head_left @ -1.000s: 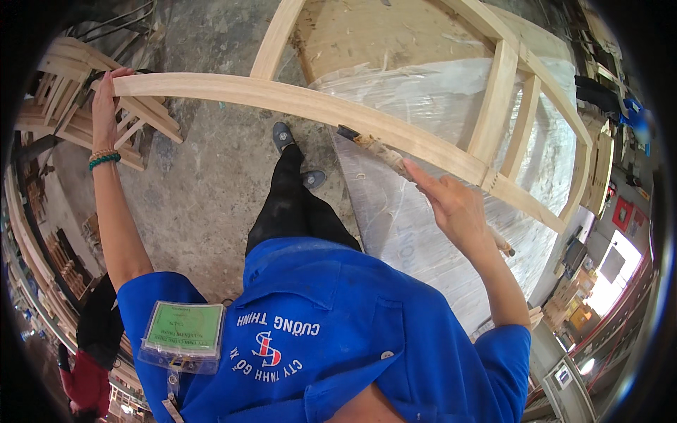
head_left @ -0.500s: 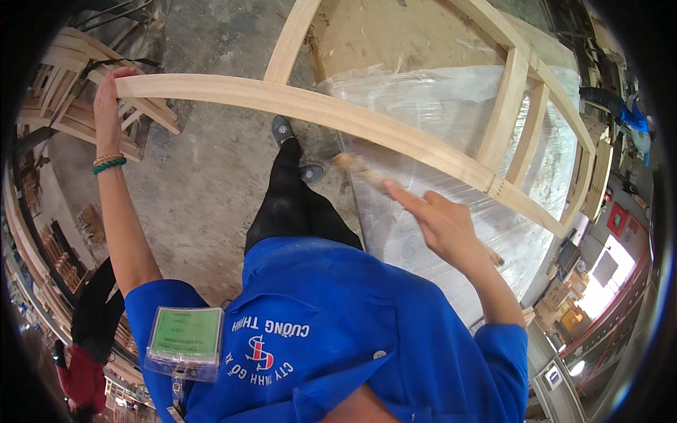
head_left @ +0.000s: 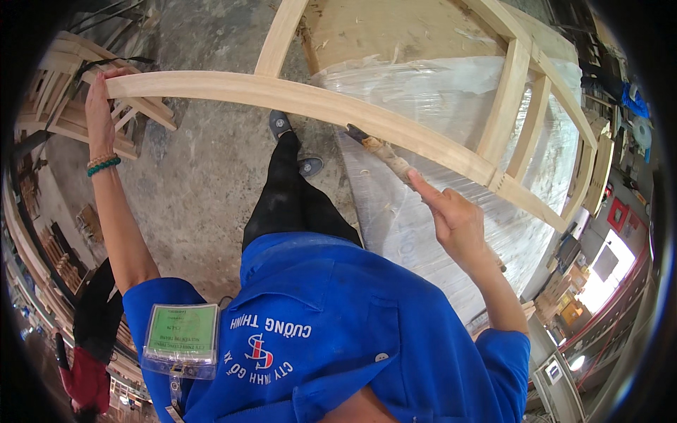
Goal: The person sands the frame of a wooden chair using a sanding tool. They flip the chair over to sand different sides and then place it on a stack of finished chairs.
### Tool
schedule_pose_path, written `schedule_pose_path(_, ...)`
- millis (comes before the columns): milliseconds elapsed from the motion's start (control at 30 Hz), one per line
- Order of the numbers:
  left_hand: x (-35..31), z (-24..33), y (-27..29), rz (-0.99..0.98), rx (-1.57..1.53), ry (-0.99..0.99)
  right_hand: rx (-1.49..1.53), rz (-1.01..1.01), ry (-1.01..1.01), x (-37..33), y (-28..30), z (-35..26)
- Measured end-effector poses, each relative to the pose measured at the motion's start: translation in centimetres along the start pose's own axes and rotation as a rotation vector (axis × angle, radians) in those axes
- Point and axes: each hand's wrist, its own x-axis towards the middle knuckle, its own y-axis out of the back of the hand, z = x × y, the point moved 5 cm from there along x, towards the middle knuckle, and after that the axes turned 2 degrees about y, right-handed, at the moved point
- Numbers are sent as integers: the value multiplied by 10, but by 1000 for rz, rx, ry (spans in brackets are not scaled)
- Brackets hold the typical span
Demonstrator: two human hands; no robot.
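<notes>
Framework of pale wood (head_left: pixel 303 100) stretches across my remote view, one end of its long curved rail gripped in the left hand (head_left: pixel 100 109), its right part lying over a plastic-covered surface (head_left: pixel 395 218). I see the right hand (head_left: pixel 457 224) closed around a long-handled tool (head_left: pixel 389 160), forefinger extended along the shaft, while the dark tip sits at the rail's near edge, though from my distant seat I cannot tell whether they touch. Stacked wooden pieces (head_left: pixel 63 67) stand beyond the left hand.
</notes>
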Motion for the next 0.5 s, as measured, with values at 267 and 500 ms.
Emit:
schedule_pose_path(267, -1, 0, 3, 24, -18, -14, 124, 139, 154, 7, -13, 13)
schedule_pose_path(500, -1, 23, -6, -42, 124, -55, 70, 77, 491, 47, -37, -51)
